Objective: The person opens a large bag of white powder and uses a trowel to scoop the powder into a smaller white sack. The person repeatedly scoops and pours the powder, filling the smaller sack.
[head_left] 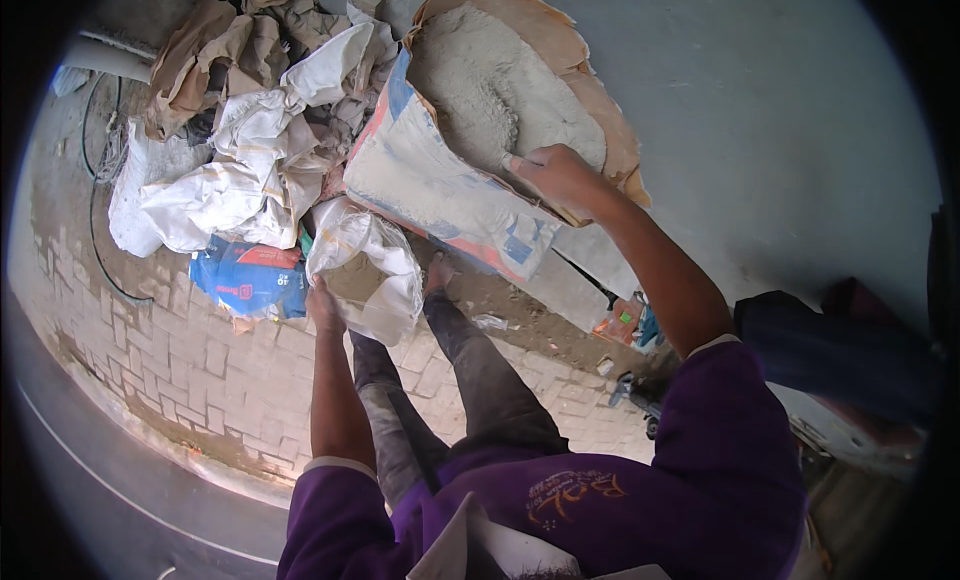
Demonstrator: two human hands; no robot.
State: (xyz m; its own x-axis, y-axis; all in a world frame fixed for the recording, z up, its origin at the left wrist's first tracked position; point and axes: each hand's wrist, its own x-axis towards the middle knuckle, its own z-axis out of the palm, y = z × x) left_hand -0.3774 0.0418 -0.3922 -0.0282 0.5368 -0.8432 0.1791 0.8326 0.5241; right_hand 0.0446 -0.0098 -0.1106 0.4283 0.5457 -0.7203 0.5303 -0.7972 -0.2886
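My right hand [563, 180] is at the near rim of a large torn-open paper bag [440, 195], over the grey powder [500, 75] that fills it. Its fingers are curled closed, and what they hold is mostly hidden. Lower and to the left, my left hand [323, 308] grips the edge of a white woven plastic sack [395, 270]. That sack's mouth gapes upward, showing some grey-brown powder [358, 280] inside. It sits below the paper bag, in front of my legs.
Crumpled white sacks [245, 155] and torn brown paper [215, 55] lie heaped at the left. A blue and red bag [250, 278] lies beside the sack on brick paving [170, 350]. A dark hose [95, 225] curves at far left; a grey wall [760, 110] stands right.
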